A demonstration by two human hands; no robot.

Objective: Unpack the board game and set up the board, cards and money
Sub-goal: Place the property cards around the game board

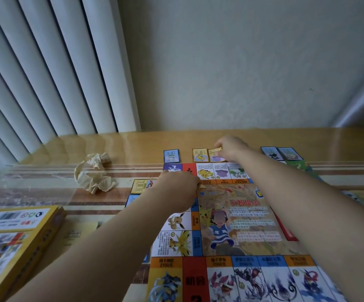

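Observation:
The colourful game board (237, 221) lies flat on the table. Beyond its far edge lie a blue card (171, 156) and two yellow cards (200, 154). My right hand (231, 148) reaches past that edge and pinches a small yellow card (217, 149) over the second yellow card (215, 157). My left hand (177, 185) rests on the board's far left corner, fingers curled, seemingly gripping a stack of cards of which only a yellow corner (201, 186) shows. More cards lie at the left edge (140, 185) and at the far right (281, 153).
The yellow game box (13, 240) sits at the near left, with a pale paper sheet (78, 232) beside it. A crumpled cloth (94, 173) lies on the table left of the board. Vertical blinds and a wall stand behind the table.

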